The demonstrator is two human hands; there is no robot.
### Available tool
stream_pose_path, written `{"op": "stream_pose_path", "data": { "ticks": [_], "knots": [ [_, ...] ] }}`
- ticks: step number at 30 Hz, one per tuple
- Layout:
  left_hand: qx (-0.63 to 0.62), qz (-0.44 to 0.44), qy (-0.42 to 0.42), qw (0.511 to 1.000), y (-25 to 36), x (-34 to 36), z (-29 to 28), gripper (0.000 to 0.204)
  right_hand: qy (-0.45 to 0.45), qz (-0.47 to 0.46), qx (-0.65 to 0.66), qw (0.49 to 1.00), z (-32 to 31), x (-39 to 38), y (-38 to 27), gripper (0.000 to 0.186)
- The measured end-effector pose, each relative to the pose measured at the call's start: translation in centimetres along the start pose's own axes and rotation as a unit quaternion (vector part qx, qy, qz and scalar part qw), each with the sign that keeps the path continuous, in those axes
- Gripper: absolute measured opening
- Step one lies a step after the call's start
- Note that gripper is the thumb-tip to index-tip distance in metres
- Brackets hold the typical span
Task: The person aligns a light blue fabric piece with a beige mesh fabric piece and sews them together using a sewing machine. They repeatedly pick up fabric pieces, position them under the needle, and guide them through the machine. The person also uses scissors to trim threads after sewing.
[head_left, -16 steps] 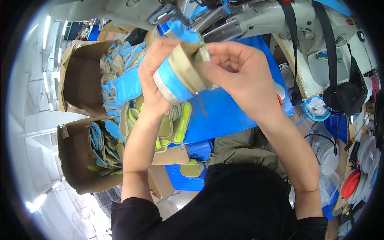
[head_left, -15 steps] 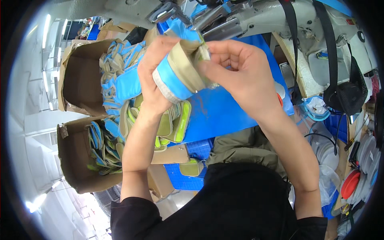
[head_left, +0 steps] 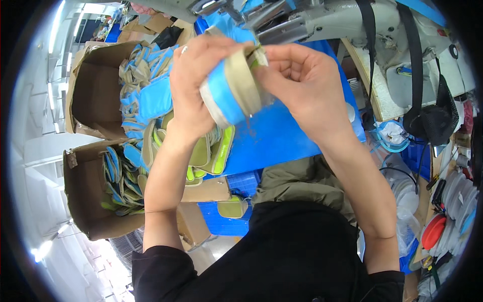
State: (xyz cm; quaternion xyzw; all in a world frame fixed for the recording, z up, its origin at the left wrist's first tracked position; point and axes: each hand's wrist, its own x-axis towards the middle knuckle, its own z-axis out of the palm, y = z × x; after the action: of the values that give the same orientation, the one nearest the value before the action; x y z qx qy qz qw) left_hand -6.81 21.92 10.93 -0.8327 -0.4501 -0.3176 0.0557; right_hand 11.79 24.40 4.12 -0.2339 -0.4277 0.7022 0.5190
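Observation:
A curved, sewn fabric piece (head_left: 242, 83) with beige, blue and white bands is held up over the blue tabletop (head_left: 274, 146); it looks like part of a slipper. My left hand (head_left: 190, 85) is wrapped round its left side, fingers behind it. My right hand (head_left: 309, 88) pinches its upper right edge between thumb and fingers, where a frayed, yellow-green and whitish bit (head_left: 260, 56) shows. Just beyond both hands are the metal parts of a sewing machine (head_left: 327, 25). Left of my left hand lies a heap of blue and beige fabric pieces (head_left: 156, 98).
Two open cardboard boxes (head_left: 78, 186) stand at the left, the lower holding several similar pieces. Green-edged pieces (head_left: 217, 151) lie at the table's left edge. A blue crate (head_left: 221, 221) sits below. Black straps (head_left: 415, 60) hang at the right, near stacked plastic discs (head_left: 455, 199).
The fabric piece has turned slightly and shifted a little right in my hands. My left hand has moved up and its fingers reach further over the top. My right hand keeps its pinch.

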Motion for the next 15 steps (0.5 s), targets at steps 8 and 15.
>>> {"op": "stream_pose_path", "data": {
  "ticks": [8, 15],
  "knots": [
    [0.202, 0.071, 0.019, 0.977, 1.7, 0.9, -0.4, 0.033, 0.006, 0.019, -0.002, 1.0, 0.5, -0.4, -0.4, 0.023],
    [0.227, 0.066, -0.002, 0.972, 1.6, 1.1, -0.9, 0.036, 0.011, 0.015, 0.031, 0.999, 0.7, -0.5, -0.3, 0.025]
  ]
}}
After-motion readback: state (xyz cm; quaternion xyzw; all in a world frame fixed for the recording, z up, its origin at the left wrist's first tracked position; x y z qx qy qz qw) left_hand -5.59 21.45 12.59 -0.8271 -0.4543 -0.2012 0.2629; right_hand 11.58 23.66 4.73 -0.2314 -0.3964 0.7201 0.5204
